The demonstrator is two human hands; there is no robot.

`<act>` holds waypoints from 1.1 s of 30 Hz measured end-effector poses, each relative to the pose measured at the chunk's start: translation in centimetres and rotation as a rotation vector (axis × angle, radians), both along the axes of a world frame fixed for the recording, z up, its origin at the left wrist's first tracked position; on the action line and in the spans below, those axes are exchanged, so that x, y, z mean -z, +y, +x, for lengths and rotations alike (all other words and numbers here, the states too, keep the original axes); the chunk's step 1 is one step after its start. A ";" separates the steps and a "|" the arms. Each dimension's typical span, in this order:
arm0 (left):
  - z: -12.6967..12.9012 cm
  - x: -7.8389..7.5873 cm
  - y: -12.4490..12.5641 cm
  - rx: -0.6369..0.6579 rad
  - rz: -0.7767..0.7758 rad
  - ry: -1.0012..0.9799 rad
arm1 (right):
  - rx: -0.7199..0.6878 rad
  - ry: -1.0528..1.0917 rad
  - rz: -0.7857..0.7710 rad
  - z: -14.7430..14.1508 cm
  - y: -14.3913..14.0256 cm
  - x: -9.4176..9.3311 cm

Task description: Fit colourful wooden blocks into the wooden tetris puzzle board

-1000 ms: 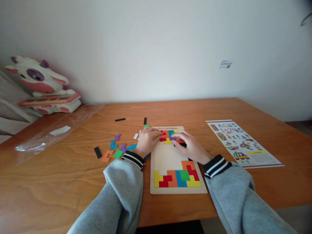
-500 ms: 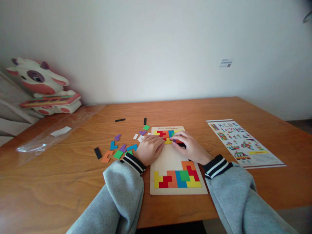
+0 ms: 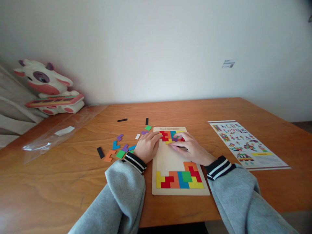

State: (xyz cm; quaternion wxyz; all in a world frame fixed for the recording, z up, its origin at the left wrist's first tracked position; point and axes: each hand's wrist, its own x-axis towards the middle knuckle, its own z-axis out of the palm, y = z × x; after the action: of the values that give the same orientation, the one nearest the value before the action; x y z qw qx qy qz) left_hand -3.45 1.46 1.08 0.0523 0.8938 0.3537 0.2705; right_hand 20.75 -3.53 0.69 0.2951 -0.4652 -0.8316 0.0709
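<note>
A wooden tetris-style puzzle board [image 3: 168,156] lies flat on the table, with coloured blocks along its top and bottom and bare wood in its middle. My left hand [image 3: 147,147] rests over the board's upper left edge, fingers stretched out, the tips near a red block [image 3: 162,136]. From the right, my right hand [image 3: 193,149] reaches over the upper rows with thumb and fingers apart. Its fingertips are at a purple block [image 3: 175,139] and a yellow block [image 3: 169,142]. Part of the upper right rows is hidden under this hand. No block shows lifted in either hand.
Loose blocks lie left of the board, among them an orange one [image 3: 109,156], a green one [image 3: 120,154] and a black bar [image 3: 100,152]. A printed sheet [image 3: 248,143] is on the right. Far left are a clear plastic bag [image 3: 48,143] and a cow-shaped toy keyboard [image 3: 55,94].
The view has shifted slightly, moving everything a little to the right. My right fingers have shifted slightly over the upper blocks. My left hand still lies at the board's left edge.
</note>
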 end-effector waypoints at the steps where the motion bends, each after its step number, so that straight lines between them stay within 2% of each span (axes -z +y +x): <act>1: -0.3 0.0 0.2 -0.046 0.001 -0.004 | -0.003 -0.009 -0.008 0.0 0.0 0.0; 4: -1.2 -0.1 0.8 -0.140 -0.005 -0.012 | 0.002 -0.020 -0.007 0.0 -0.1 0.0; 9: -2.6 -0.3 1.5 -0.185 0.023 -0.010 | 0.021 0.022 0.011 0.1 0.1 0.1; 12: -4.4 -0.6 1.9 -0.162 0.034 0.023 | 0.029 0.068 0.019 0.1 0.2 0.3; 16: -7.7 -1.0 2.0 -0.080 -0.031 0.114 | 0.039 0.107 0.027 0.1 0.1 0.3; 20: -9.6 -1.4 1.5 -0.115 -0.088 0.143 | 0.029 0.117 0.020 0.0 0.1 0.2; 26: -8.9 -0.3 0.7 -0.111 -0.168 0.255 | 0.052 0.084 0.016 0.1 0.2 0.3; 29: -7.6 0.2 0.3 -0.107 -0.169 0.288 | 0.138 0.057 0.056 0.4 0.5 0.9; 33: -5.9 0.1 -0.1 -0.037 -0.136 0.270 | 0.277 0.017 0.079 1.0 0.9 1.9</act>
State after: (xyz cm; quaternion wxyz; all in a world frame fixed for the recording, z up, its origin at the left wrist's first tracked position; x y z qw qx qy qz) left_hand -9.33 1.39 0.98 0.0599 0.9099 0.3913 0.1244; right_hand 21.75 -2.59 -1.21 0.3272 -0.5630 -0.7589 0.0005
